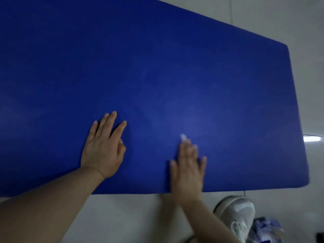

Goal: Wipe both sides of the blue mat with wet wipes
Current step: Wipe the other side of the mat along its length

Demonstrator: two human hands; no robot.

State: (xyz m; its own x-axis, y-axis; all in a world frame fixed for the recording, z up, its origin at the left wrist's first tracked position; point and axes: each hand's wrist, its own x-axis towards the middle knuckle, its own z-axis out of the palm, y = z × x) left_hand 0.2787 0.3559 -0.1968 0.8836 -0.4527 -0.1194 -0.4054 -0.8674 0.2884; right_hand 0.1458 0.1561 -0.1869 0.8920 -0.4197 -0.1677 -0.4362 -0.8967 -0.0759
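Slippage is the chief risk judged from here: the blue mat [157, 76] lies flat on a glossy pale tiled floor [298, 23], and a hard sideways stroke could slide it across the tiles if the bracing pressure is eased. The mat fills most of the view, its near edge just in front of the person, its right corners rounded and its edge thick, which suggests a soft foam; its face is matte and faintly streaked. The left hand [103, 148] is laid flat on the mat near the near edge, fingers straight and spread, nothing held. The right hand [188, 165] is blurred; its fingers are seen pressed flat over a small white wet wipe [183, 137], of which only a scrap shows beyond the fingertips. So thin and crumpled a wipe could be lost from under the fingers, or dry out and leave patches missed. A grey-white shoe [236, 214] is seen on the floor at near right, with a blurred bluish packet [266, 228] beside it, possibly the wipe pack.
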